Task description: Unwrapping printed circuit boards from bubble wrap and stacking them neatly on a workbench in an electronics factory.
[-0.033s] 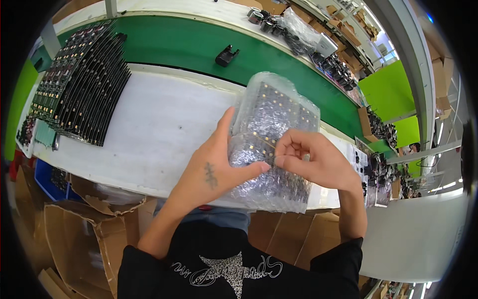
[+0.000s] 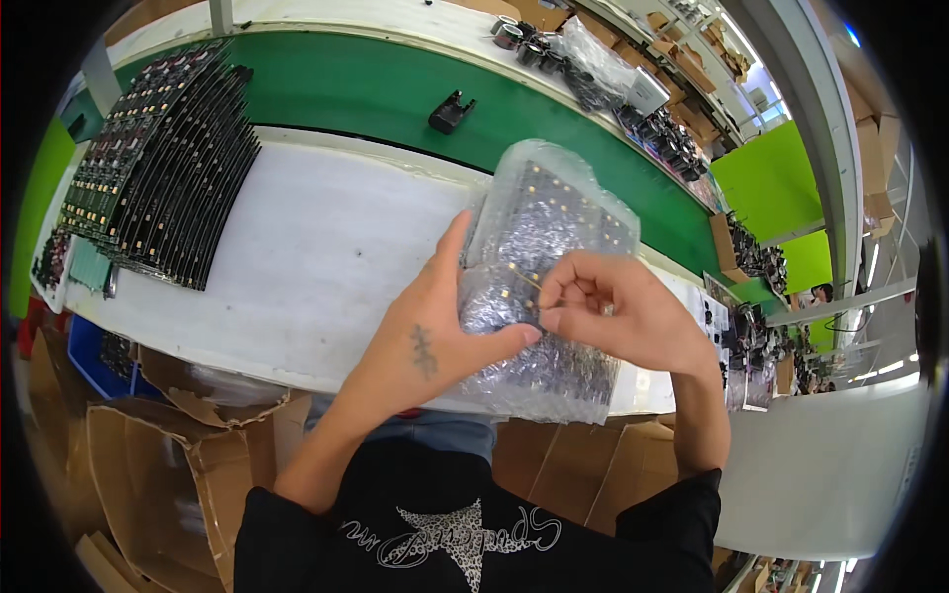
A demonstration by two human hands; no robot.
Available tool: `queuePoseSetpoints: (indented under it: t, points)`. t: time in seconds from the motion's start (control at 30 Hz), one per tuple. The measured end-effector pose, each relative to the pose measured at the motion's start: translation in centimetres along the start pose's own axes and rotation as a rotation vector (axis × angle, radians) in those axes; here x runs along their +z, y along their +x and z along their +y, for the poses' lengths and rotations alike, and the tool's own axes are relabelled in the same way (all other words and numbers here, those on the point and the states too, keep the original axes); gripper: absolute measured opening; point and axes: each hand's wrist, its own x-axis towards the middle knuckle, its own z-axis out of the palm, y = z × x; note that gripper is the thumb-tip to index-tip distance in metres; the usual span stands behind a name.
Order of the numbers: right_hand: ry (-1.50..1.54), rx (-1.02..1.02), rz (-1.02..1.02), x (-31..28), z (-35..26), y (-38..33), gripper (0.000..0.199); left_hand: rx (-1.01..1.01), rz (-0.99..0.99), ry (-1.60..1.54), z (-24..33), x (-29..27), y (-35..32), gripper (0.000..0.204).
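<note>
A clear bubble-wrap package [image 2: 554, 212] with dark circuit boards inside is held tilted above the near edge of the white table [image 2: 316, 257]. My left hand [image 2: 435, 336] grips its left side, thumb across the front and fingers behind. My right hand [image 2: 623, 311] pinches the wrap near the package's middle with thumb and forefinger. More bubble wrap [image 2: 554, 381] hangs below both hands.
A fanned row of dark circuit boards [image 2: 158, 168] lies at the table's left. Behind runs a green conveyor belt [image 2: 346, 94] carrying a small black part [image 2: 450, 111]. Bagged parts [image 2: 593, 59] are piled at the back right. Open cardboard boxes [image 2: 148, 445] stand below the table.
</note>
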Motion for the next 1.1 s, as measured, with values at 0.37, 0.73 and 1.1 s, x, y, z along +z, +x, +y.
queuePoseSetpoints:
  t: [0.37,0.73,1.1]
  points:
    - [-0.779,-0.333,0.602,-5.0,-3.3,7.5,0.018,0.288,0.024,0.198,2.2,2.6,-0.5,0.102]
    - [-0.839,-0.273,0.687,-13.1,3.9,12.3,0.022,0.364,0.098,0.288,3.0,4.9,-0.5,0.095]
    - [0.029,0.057,0.714,-15.8,8.9,2.8,0.014,0.227,0.363,-0.36,-0.8,-0.7,-0.4,0.084]
